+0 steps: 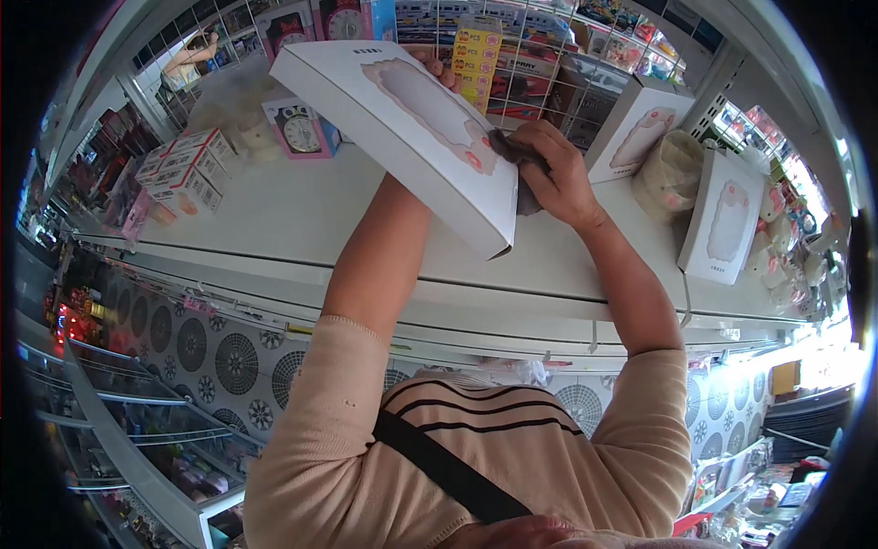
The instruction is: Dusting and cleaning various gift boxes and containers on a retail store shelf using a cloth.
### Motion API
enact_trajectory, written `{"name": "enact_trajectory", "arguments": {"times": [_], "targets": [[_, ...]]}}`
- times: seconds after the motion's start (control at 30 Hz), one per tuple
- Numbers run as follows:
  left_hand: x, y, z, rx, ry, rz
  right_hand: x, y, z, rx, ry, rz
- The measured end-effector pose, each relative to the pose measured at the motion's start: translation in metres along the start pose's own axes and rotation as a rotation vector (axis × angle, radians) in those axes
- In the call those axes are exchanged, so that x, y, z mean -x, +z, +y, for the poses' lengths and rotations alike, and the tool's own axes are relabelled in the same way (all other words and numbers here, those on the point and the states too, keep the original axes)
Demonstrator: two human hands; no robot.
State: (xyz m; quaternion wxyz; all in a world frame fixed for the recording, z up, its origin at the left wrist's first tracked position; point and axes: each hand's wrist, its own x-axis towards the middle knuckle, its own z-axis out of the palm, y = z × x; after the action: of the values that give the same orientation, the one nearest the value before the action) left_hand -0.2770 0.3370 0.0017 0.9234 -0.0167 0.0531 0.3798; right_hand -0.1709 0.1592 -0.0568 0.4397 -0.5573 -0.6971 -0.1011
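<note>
A flat white box [366, 110] with a wavy-edged picture of a pale frame-like item on its face is held tilted above the white shelf. My left forearm passes underneath it, and the fingers of my left hand [439, 69] curl over the box's far edge; the palm is hidden behind the box. Against the right end of the box, my right hand [556, 174] is closed around a dark grey cloth [529, 194]. Part of the cloth lies on the printed face near a small pink mark, and part hangs down beside the box's edge.
The white shelf [283, 206] carries small white-and-red boxes [187, 169] and a boxed clock [300, 131] at left. At right stand two similar white boxes [636, 128] [722, 215], with a cream cylindrical container [670, 174] between them. A wire grid and packaged goods line the back.
</note>
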Motion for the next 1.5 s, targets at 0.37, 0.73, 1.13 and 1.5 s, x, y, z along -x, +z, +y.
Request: {"name": "enact_trajectory", "arguments": {"times": [0.37, 0.73, 1.13, 1.5], "targets": [[-0.071, -0.06, -0.006, -0.176, 0.247, -1.522, -0.003, -0.022, -0.034, -0.032, -0.404, -0.018], [-0.022, -0.03, -0.016, -0.487, 0.561, -0.356, 0.01, -0.009, 0.019, -0.627, 0.228, 0.392], [-0.013, -0.02, -0.03, -0.621, 0.811, -0.185, 0.006, -0.013, 0.048, -0.287, 0.812, 0.136], [-0.006, -0.046, -0.068, -1.035, 0.908, -0.579, 0.01, 0.005, 0.024, -0.152, 0.443, -0.482]]}}
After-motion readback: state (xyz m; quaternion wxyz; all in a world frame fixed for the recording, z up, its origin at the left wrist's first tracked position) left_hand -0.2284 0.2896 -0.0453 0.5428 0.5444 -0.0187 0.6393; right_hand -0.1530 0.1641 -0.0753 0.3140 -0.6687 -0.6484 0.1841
